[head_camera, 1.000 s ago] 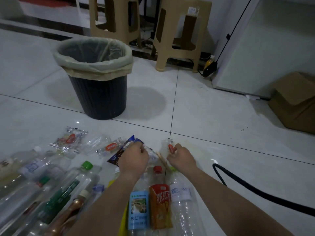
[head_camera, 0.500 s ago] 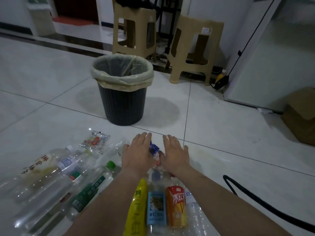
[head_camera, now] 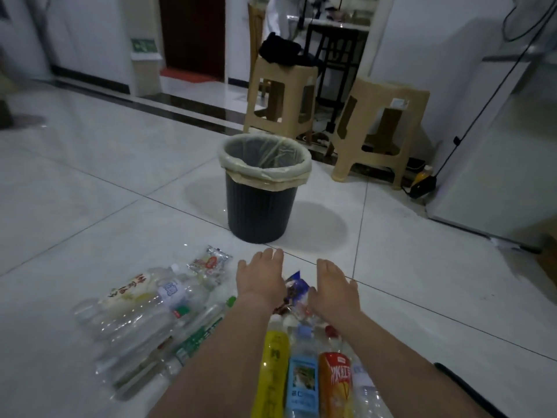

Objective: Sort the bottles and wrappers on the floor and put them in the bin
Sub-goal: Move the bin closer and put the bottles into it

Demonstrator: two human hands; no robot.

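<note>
Left hand (head_camera: pixel 259 279) and right hand (head_camera: pixel 333 291) are reaching forward side by side, low over the floor (head_camera: pixel 90 212). Their fingers are straight and close together, and neither is curling round anything. Between them a crumpled blue foil wrapper (head_camera: pixel 297 285) is poking up, with crinkled clear film bunched under it. Whether the palms are touching this bundle cannot be told.

Between the two bare forearms, four plastic bottles are lying side by side, caps pointing away from the person:
- a yellow-labelled bottle (head_camera: pixel 272 372)
- a blue-labelled bottle (head_camera: pixel 303 380) with a pale blue cap
- an orange-labelled bottle (head_camera: pixel 336 383) with a red cap
- a clear ribbed bottle (head_camera: pixel 369 396) at the right edge

Left of the left arm, a loose row of clear bottles (head_camera: pixel 141 322) is lying on the glossy white tiles, one showing a green cap. Blur is making an exact count impossible. At the far end of that row, a shiny snack wrapper (head_camera: pixel 209 262) with red print is lying flat.

Beyond the hands, one round black bin (head_camera: pixel 260 215) with ribbed plastic walls is standing upright. A thin pale yellow bag is folded over its rim, and only the bag is showing inside.

Behind the bin, two beige plastic stools are standing. The left stool (head_camera: pixel 281 95) is carrying a heap of dark cloth (head_camera: pixel 281 52), and the right stool (head_camera: pixel 381 125) is standing beside it. A black cable (head_camera: pixel 464 387) is running across the tiles at lower right.
</note>
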